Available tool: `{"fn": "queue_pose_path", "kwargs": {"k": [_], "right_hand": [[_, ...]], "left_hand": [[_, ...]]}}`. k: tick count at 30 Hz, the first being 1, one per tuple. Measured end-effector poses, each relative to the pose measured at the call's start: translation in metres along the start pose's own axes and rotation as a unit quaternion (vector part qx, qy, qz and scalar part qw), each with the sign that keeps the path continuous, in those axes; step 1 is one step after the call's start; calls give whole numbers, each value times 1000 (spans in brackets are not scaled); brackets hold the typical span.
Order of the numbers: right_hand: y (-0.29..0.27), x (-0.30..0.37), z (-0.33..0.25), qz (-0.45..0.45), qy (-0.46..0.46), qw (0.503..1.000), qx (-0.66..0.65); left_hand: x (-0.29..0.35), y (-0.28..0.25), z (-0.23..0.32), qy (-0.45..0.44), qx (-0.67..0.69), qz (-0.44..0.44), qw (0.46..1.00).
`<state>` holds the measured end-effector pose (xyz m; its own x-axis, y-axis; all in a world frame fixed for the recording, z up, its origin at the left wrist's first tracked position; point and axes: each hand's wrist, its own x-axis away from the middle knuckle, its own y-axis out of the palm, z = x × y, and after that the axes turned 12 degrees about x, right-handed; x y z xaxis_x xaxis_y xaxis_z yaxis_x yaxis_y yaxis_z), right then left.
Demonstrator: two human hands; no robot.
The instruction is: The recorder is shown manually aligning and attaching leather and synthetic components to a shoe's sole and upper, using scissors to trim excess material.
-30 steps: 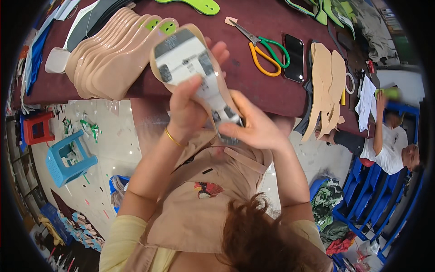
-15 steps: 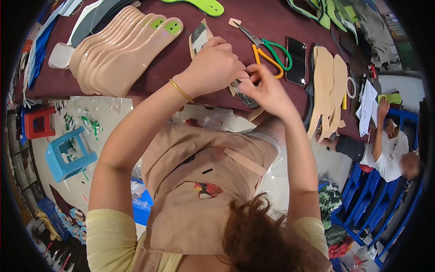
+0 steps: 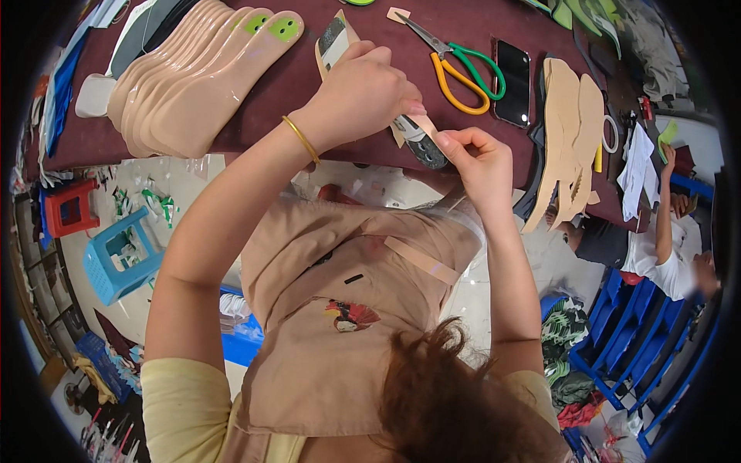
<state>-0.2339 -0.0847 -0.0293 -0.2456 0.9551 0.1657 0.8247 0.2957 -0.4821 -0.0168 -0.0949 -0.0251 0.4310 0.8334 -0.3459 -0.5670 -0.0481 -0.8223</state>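
While L hand (image 3: pixel 363 89) curls over midsection of beige insole (image 3: pixel 424 148) w/ grey-white face, fingers closed on it, R hand (image 3: pixel 480 158) pinches its beige edge nr the dark rounded end, thumb to forefinger. Hands close, slight gap betw. them. Insole held slantwise at front edge of maroon counter (image 3: pixel 270 127); contact w/ surface: can't tell. Gold bangle (image 3: pixel 299 136) on L wrist.

Counter, L: overlapping row of glossy beige insoles (image 3: pixel 193 100), two w/ green patches visible. R of insole: scissors (image 3: pixel 441 52), one orange + one green handle; then black phone (image 3: pixel 512 81), then flat tan insole-shaped pieces (image 3: pixel 567 139). Blue stool (image 3: pixel 96 266) on floor, far L.
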Motion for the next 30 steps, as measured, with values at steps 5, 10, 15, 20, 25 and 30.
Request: {"fn": "queue_pose_path", "kwargs": {"k": [5,10,15,20,25,30], "right_hand": [[12,6,-12,71,-94,976,185],[13,3,-5,73,-115,965,226],[-1,3,16,40,-39,996,71],[-52,39,23,-205,182,944,-182],[-96,101,90,-146,229,962,17],[-69,98,50,60,-43,995,71]], "left_hand": [[-5,-4,5,-28,14,-34,999],[-17,-3,10,-10,-31,-128,991],[-52,-9,20,-37,-8,-342,939],[-38,-14,18,-74,37,-313,946],[-35,-31,16,-53,87,-213,972],[-33,-71,59,-149,235,-254,926]]}}
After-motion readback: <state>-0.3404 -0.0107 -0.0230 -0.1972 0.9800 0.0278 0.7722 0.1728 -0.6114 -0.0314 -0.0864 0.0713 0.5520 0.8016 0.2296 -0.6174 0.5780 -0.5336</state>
